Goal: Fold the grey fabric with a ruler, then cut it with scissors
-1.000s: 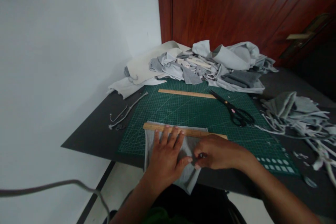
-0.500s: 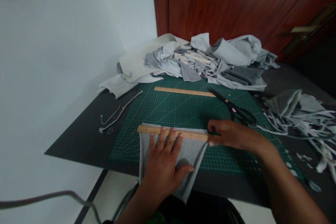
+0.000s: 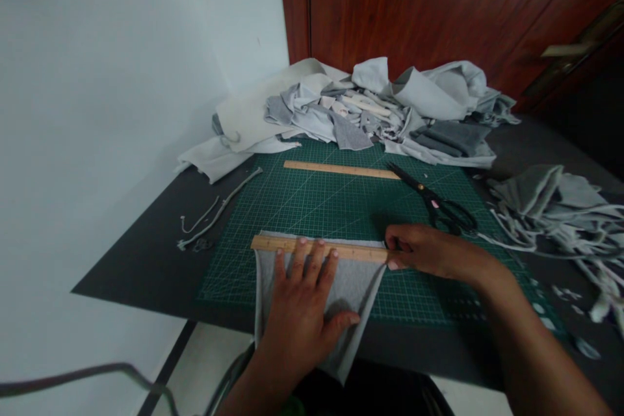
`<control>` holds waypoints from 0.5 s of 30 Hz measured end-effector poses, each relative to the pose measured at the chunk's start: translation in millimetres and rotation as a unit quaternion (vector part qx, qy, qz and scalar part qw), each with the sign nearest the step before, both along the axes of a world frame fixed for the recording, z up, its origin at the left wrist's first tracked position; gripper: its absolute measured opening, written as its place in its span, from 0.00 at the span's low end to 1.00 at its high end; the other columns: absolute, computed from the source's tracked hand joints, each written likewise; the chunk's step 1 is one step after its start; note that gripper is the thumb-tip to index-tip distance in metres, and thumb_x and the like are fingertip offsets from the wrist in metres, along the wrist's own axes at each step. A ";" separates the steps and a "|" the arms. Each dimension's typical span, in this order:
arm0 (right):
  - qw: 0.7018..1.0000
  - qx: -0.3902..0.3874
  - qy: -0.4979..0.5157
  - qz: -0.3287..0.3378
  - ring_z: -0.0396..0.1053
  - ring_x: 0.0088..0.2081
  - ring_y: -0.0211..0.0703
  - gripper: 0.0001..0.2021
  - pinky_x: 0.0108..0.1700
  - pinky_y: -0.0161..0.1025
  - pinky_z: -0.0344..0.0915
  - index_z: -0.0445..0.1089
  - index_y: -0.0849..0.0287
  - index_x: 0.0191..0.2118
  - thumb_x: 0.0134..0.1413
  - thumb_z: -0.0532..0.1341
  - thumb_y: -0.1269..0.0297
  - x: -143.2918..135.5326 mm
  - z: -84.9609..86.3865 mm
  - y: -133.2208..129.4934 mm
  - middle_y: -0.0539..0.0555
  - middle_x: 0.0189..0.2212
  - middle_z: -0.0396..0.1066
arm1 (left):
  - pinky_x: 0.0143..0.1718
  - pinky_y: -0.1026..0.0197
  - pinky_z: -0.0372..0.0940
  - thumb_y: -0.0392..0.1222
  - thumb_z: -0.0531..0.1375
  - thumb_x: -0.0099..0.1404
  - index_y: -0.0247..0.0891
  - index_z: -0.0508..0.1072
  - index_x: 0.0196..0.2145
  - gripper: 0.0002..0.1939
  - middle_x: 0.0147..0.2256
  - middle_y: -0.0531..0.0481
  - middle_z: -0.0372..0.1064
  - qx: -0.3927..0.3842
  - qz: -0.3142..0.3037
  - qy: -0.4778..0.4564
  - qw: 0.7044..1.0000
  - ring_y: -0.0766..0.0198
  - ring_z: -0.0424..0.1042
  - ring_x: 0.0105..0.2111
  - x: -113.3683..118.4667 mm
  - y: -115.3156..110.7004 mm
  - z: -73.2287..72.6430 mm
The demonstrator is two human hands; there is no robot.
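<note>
A grey cloth piece point(image 3: 348, 289) lies on the green cutting mat point(image 3: 234, 260) and hangs over the table's front edge. Across its far end rests a wooden ruler point(image 3: 358, 251). My left hand point(image 3: 302, 299) lies spread on the cloth, its fingertips pressing on the ruler. At the ruler's right end, my right hand point(image 3: 414, 248) is closed with thumb and fingers pinching the ruler's tip. Farther back on the mat are a second wooden ruler point(image 3: 336, 169) and black scissors point(image 3: 431, 198), whose tips touch that ruler's right end.
Grey and white fabric scraps point(image 3: 361, 110) are heaped along the back. More grey scraps and strips point(image 3: 550, 201) sit at the right. Thin cords point(image 3: 224, 208) lie left of the mat. A white wall is at the left, a red-brown door point(image 3: 414, 6) behind.
The view has shifted slightly. Both hands stay on the ruler and cloth in nearly the same pose.
</note>
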State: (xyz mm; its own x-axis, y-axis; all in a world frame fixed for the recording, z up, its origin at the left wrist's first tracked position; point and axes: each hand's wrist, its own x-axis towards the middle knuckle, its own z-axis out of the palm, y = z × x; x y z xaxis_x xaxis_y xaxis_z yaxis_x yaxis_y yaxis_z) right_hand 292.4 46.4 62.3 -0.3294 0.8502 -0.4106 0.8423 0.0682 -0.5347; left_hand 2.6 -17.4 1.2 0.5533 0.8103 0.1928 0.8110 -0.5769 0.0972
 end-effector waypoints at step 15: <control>1.000 -0.029 0.008 0.007 0.65 0.30 0.41 0.08 0.28 0.35 0.54 0.68 0.55 0.34 0.55 0.65 0.58 4.5 -13.3 -1.4 0.47 0.27 0.68 | 0.72 0.27 0.35 0.75 0.51 0.69 0.42 0.52 0.75 0.48 0.75 0.45 0.45 -0.044 0.011 -0.005 0.999 0.36 0.40 0.74 -1.4 -5.6 1.7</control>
State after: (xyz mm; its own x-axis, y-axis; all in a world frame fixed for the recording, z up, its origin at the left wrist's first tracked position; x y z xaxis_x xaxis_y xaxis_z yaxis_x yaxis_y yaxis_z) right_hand 296.9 45.0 49.0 -0.3484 0.8202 -0.4538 0.8330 0.0489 -0.5511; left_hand 1.2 -23.1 2.9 0.5337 0.8364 0.1250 0.8223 -0.5477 0.1543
